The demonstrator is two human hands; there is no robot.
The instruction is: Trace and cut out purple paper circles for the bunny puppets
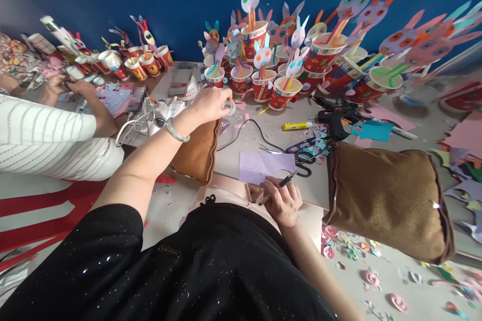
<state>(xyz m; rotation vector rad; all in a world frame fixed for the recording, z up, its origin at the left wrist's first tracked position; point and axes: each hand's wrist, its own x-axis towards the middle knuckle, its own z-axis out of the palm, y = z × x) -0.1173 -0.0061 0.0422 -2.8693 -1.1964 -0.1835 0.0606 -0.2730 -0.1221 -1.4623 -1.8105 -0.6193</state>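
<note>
Head view showed your left hand (215, 104) above the tabletop (229, 163), farther from its near edge than the lilac sheet (267, 166), fingers narrowed on a clear ring (229, 106), perhaps a tape roll. Your right hand (282, 201) held a black pen (288, 179) at that near edge, beside the sheet, which lay along it; whether a fingertip touched the paper could not be told. A faint round outline seemed to mark the sheet's left end, so the step in hand looked like tracing circles. The next move seemed to call for laying the ring flat on bare paper, steadying it, and guiding the pen around it. Scissors (301, 161) lay at the sheet's right end; rabbit-topped cups (263, 89) stood toward the tabletop's far edge.
</note>
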